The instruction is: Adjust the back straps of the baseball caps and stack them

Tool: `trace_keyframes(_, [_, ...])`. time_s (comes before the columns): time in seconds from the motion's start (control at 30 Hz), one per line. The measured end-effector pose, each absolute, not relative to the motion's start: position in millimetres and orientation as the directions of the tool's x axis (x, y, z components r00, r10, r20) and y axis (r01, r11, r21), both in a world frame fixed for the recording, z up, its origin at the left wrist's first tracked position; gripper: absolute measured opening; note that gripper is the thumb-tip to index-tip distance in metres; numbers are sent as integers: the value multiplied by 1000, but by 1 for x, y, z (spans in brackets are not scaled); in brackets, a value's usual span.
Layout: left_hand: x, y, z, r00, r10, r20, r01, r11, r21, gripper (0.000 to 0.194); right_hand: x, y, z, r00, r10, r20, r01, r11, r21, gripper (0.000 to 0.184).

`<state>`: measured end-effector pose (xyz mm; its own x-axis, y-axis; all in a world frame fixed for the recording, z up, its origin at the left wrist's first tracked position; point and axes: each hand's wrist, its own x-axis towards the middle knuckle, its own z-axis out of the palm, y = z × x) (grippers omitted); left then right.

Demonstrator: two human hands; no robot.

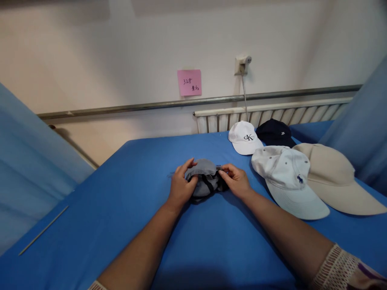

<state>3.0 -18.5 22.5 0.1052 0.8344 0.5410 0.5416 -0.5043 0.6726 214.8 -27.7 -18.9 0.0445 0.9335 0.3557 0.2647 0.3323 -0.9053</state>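
A grey cap with black bands on its inside lies on the blue-covered table, its inner side turned partly toward me. My left hand grips the cap's left edge, with the thumb inside and the fingers over the outside. On the other side, my right hand pinches a small dark strap end with a shiny metal-looking piece, near the cap's right edge. Part of the cap is hidden behind my fingers.
To the right lie a white cap, a navy cap, a pale cap and a beige long-brimmed cap. A thin stick lies far left. Behind are a rail and a radiator; curtains hang at both sides.
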Motion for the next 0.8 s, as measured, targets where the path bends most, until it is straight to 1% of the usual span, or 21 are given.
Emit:
trace_keyframes(0.07, [4,-23,27,158,811,564,592,-534,603,47,214,-28,-19,25,931,365,245,348,-905,21])
trace_keyframes(0.1, [4,-25,29,172,805,568,596,-544,591,42,214,-29,-18,22,928,372,237,356,-904,22])
trace_keyframes(0.13, [4,-27,31,174,803,569,589,-548,594,37,214,-29,-18,22,925,379,235,363,-902,22])
trace_keyframes(0.2, [6,-30,33,142,813,565,545,-541,641,30,214,-29,-18,25,921,389,240,372,-896,22])
trace_keyframes(0.27, [9,-34,36,80,846,527,445,-503,741,28,215,-28,-19,23,917,398,248,380,-891,23])
trace_keyframes(0.37, [13,-38,40,1,926,379,200,-371,907,30,216,-27,-21,26,913,408,255,388,-886,24])
trace_keyframes(0.43, [15,-39,42,-29,960,279,68,-277,959,28,216,-26,-23,38,913,407,279,381,-881,26])
trace_keyframes(0.5, [17,-40,43,-39,977,209,-10,-209,978,27,217,-25,-26,54,915,400,300,367,-881,29])
trace_keyframes(0.6, [20,-42,45,-31,986,164,-106,-166,980,25,216,-24,-28,56,920,389,271,361,-892,26])
trace_keyframes(0.7, [24,-46,49,-22,987,161,-257,-162,953,26,216,-26,-26,51,921,387,242,364,-899,24])
trace_keyframes(0.8, [25,-49,54,9,992,124,-396,-110,912,33,216,-28,-21,97,893,439,280,399,-873,21])
